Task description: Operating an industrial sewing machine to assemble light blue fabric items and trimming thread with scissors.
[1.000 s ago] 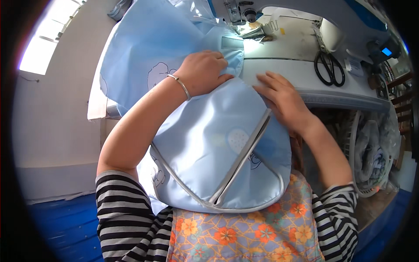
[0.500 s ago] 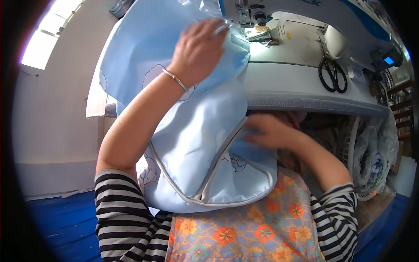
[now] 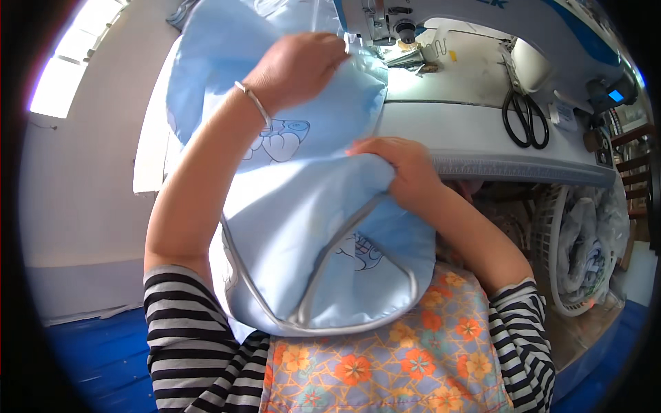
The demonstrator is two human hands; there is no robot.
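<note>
A large piece of light blue fabric (image 3: 282, 199) with grey piping and printed cartoon outlines spreads from the sewing machine (image 3: 441, 20) down over my lap. My left hand (image 3: 299, 72), a silver bangle at its wrist, is closed on the upper part of the fabric, just left of the machine's needle area; its fingertips are partly hidden. Nearer to me, at the table's front edge, my right hand (image 3: 406, 165) grips a fold of the same fabric, thumb and fingers pressed together. The piping loops across the part lying on my floral apron (image 3: 385, 372).
Black-handled scissors (image 3: 526, 117) lie on the machine table (image 3: 447, 127), right of the needle. A white plastic basket (image 3: 558, 255) holding clear bags stands below at the right. Small metal parts (image 3: 413, 60) sit beside the needle. A pale wall (image 3: 86, 199) rises at the left.
My right hand has moved up and left from beside the fabric and taken hold of a fold. My left hand has shifted slightly left and its fingers have curled; the fabric has moved with them.
</note>
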